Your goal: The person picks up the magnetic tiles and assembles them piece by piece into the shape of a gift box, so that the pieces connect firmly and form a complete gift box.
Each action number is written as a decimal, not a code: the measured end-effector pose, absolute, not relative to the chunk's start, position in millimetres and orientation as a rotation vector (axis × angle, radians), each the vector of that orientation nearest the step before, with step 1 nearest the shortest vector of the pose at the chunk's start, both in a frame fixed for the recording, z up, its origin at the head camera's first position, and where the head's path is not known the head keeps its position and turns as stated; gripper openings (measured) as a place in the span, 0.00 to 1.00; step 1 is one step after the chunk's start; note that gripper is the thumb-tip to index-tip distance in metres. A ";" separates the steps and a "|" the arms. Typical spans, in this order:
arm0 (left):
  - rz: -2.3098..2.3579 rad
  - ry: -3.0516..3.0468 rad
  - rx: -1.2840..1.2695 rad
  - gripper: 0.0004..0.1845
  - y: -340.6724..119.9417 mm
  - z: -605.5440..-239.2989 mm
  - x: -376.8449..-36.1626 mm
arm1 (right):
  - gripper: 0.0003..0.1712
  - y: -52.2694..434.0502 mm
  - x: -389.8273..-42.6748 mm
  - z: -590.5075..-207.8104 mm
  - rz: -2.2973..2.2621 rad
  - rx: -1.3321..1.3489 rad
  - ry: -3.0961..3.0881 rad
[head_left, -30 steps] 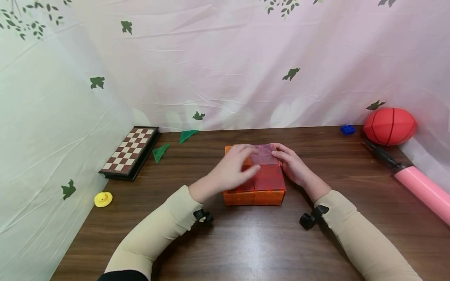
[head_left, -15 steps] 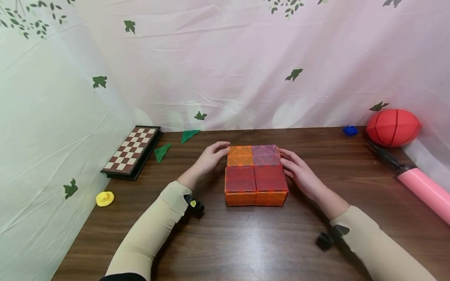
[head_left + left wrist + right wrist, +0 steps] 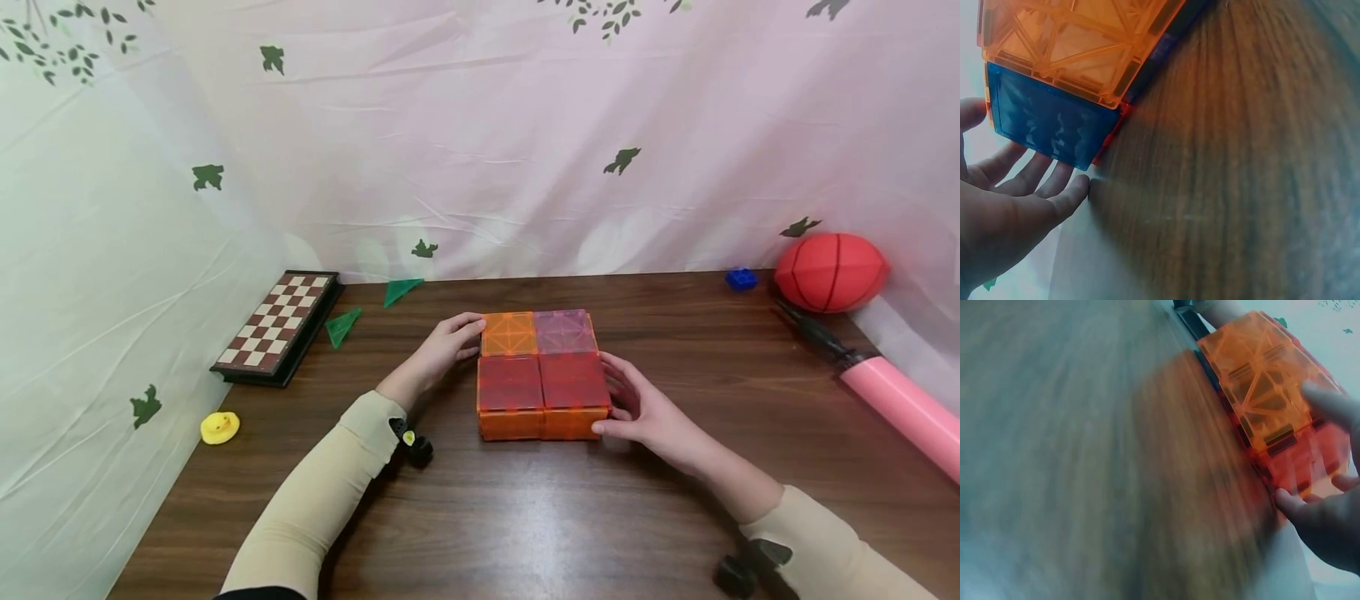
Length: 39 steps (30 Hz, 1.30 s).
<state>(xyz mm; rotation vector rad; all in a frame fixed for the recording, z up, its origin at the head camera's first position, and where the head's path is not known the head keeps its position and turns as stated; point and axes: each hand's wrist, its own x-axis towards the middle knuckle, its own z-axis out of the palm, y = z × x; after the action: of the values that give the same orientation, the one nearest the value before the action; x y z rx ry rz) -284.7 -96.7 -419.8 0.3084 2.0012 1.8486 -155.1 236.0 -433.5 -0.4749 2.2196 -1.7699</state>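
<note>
A low box of translucent magnetic tiles (image 3: 576, 382) stands on the wooden table, with orange, purple and red tiles on top. Its front is orange; a blue side shows in the left wrist view. My left hand (image 3: 442, 348) rests at the box's rear left side, its loosely bent fingers (image 3: 1035, 172) beside the blue tile. My right hand (image 3: 651, 417) holds the front right corner, with the thumb (image 3: 1329, 403) at the orange front and the fingers along the red side. The far fingertips of both hands are partly hidden in the head view.
Two green triangle tiles (image 3: 343, 327) and a chessboard (image 3: 279, 321) lie at the back left, with a yellow rubber duck (image 3: 220, 427) nearer. On the right are a blue brick (image 3: 742, 279), a red ball (image 3: 832, 272) and a pink pump (image 3: 900, 404).
My left hand has withdrawn from above the box to its left side. My right hand has slid from the rear right corner toward the front right corner. The box stays nearly in place.
</note>
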 end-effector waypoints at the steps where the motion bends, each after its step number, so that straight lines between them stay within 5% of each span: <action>1: 1.849 2.003 0.311 0.23 -96.9 -419.9 -284.0 | 0.55 235.3 -155.3 -433.5 -1.759 -0.469 2.241; 25: 1.895 1.994 0.304 0.20 -127.6 -418.7 -207.5 | 0.28 258.2 -187.6 -432.6 -1.943 -0.179 2.231; 39: 1.877 1.968 0.373 0.23 -127.8 -417.9 -142.9 | 0.30 253.5 -218.8 -433.6 -2.007 -0.124 2.129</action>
<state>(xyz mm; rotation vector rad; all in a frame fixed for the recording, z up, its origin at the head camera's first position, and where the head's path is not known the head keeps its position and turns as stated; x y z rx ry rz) -142.9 -127.8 -417.9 0.3733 1.9685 1.8774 -218.8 253.5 -433.6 -0.1245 2.1286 -2.0075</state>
